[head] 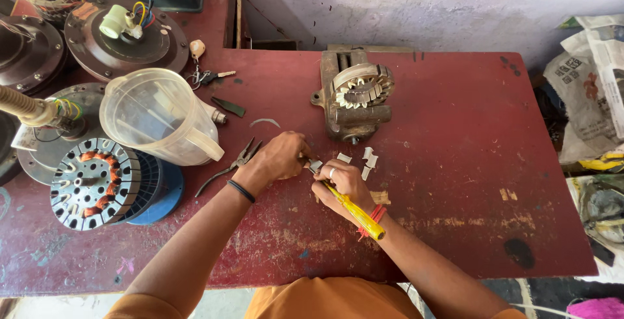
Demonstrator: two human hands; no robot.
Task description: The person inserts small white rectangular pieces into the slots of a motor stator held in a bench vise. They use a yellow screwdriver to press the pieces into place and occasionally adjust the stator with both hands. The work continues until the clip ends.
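Note:
My left hand [281, 156] pinches a small pale strip of insulation paper [315, 165] against the worn red table [455, 163]. My right hand [341, 186] grips a yellow-handled screwdriver [356, 215], its tip pointing toward that strip. The handle lies back along my right wrist, over red thread bands. Several more white paper strips [367, 159] lie just right of my hands. Behind them a round stator core [361, 86] with folded paper in its slots sits in a rusty bench vise [344, 120].
Pliers [231, 165] lie left of my left hand. A clear plastic jug [159, 117], a wound stator [97, 182] on a blue base, fan motor housings [123, 33] and keys [208, 75] crowd the left side. Newspapers and bags [591, 85] sit off the table's right edge.

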